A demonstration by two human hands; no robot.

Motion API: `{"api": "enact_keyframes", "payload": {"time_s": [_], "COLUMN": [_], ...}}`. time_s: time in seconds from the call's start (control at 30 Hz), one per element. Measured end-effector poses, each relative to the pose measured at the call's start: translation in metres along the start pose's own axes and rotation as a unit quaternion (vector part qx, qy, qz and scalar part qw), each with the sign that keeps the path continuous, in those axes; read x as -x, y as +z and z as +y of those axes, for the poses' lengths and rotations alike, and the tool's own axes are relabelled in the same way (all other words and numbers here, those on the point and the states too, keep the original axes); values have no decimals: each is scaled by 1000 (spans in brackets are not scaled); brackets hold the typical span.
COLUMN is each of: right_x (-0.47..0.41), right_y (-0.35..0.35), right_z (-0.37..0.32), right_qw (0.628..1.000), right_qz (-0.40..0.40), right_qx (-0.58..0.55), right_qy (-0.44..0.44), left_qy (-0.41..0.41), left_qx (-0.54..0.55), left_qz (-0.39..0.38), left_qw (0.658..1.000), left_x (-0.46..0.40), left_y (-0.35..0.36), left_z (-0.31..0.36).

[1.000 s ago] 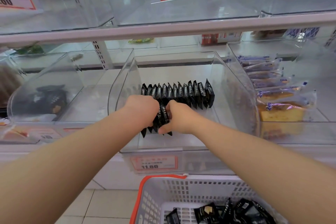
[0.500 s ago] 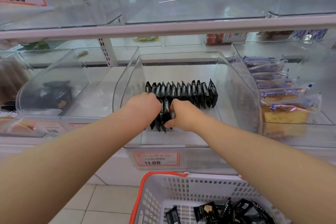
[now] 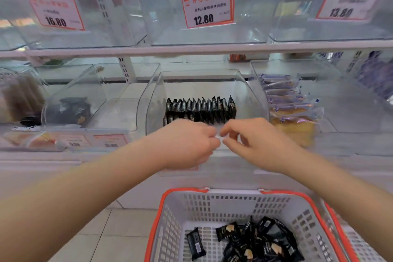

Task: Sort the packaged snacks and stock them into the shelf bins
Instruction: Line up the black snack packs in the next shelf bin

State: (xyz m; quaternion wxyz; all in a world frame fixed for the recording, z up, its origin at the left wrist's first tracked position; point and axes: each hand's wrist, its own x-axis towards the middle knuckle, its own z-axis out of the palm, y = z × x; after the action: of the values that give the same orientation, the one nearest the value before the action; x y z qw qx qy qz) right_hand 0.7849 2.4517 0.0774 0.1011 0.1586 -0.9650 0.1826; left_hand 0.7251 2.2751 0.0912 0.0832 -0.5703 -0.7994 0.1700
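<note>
A row of black snack packets stands upright in the clear middle shelf bin. A few more black packets stand just in front of the row's left end, partly hidden behind my left hand. Both hands hover at the bin's front edge, close together and almost touching. My left hand has its fingers loosely curled and holds nothing. My right hand is also empty, with bent, spread fingers. Below them, a white basket with an orange rim holds several loose black packets.
The bin to the right holds blue-wrapped cake slices. A clear bin on the left has a few dark packets. Price tags reading 16.80, 12.80 and 13.80 hang on the upper shelf's clear bins. White floor tiles lie beside the basket.
Both hands let go of the black packets they held in the bin and pulled back to its front edge. The view tilted upward.
</note>
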Motion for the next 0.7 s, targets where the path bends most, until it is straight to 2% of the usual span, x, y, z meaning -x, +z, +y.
{"api": "enact_keyframes", "payload": {"time_s": [0.1, 0.3, 0.47, 0.6, 0.7], "right_x": [50, 132, 206, 258, 281], "right_y": [18, 91, 155, 208, 237], "right_z": [8, 66, 114, 140, 153], "right_qw": [999, 968, 918, 880, 870], "right_qz": [-40, -184, -285, -389, -416], "right_qx": [-1, 13, -49, -15, 23], "right_qy": [27, 171, 271, 272, 264], "left_qy": [29, 33, 1, 6, -7], "left_qx": [53, 108, 170, 210, 250], "left_qz": [14, -148, -264, -346, -385], "left_qw": [998, 983, 949, 914, 888], "left_x": [-4, -29, -50, -65, -74], "left_y": [3, 68, 145, 202, 236], "left_z": [48, 123, 174, 222, 252]}}
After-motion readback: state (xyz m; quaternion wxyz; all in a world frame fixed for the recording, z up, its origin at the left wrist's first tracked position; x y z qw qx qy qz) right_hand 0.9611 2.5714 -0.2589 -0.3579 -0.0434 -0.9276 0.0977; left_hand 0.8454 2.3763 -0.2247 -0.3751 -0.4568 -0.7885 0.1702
